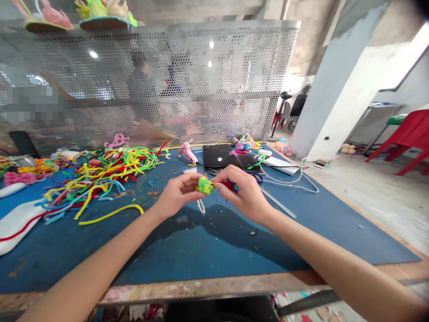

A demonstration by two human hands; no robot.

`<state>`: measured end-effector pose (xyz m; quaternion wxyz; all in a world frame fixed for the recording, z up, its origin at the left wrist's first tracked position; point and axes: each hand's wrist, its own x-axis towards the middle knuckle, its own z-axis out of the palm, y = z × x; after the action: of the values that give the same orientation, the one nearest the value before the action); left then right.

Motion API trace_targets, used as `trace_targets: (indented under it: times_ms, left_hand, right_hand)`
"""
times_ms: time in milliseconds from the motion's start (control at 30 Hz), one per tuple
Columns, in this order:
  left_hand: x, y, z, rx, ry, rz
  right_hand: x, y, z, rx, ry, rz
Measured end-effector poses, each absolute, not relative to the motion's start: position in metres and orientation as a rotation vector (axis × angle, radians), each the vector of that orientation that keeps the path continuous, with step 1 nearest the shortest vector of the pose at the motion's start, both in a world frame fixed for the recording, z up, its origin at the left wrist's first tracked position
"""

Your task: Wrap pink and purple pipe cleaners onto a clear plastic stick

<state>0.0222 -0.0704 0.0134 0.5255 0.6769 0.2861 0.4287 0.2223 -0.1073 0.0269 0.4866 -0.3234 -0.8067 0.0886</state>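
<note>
Near the middle of the view, my left hand [181,192] pinches a small yellow and green fuzzy piece [204,186] between thumb and fingers. My right hand [243,190] is closed at the right side of that piece, its thumb and index fingertip together by the piece's edge. Something red and dark blue [231,185] shows among the right hand's fingers; its shape is partly hidden. A white loop [201,206] hangs just below the left fingertips. Both hands are above the blue table mat [187,255].
Colourful fuzzy stems [134,163] are heaped at the left. Behind the hands are a pink glue gun [189,153] and a black flat box [217,157]. A white cable [291,184] and a clear strip [278,202] lie right. A perforated metal screen [201,98] stands behind.
</note>
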Motion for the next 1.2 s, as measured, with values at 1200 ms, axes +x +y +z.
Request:
trace_targets:
  times_ms: [1200]
  left_hand:
    - [0.0263,-0.0735,0.0114,1.461,0.526,0.979]
  right_hand:
    - [0.2198,-0.1061,0.0219,-0.686,-2.010,0.079]
